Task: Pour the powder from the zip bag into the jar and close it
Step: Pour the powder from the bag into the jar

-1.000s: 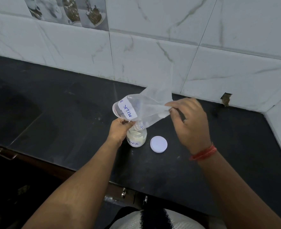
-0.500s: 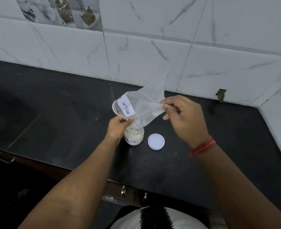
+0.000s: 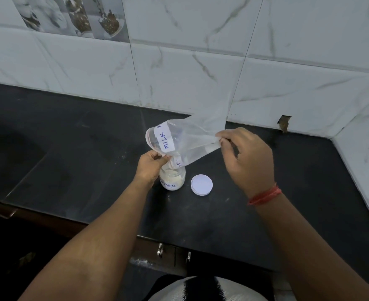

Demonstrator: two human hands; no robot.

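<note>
Below, a dark bench [image 3: 70, 148] carries everything. Over it, a clear zip bag [image 3: 185, 142] hangs tipped and looks nearly empty; the right hand [image 3: 247, 158] pinches its raised end, the left hand [image 3: 151, 168] its mouth over the jar [image 3: 172, 178]. Powder fills the jar. Its white lid [image 3: 201, 184] lies just beside, not yet fitted.

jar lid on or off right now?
Off. The white lid lies flat on the counter right of the jar, whose mouth sits open under the zip bag.
</note>
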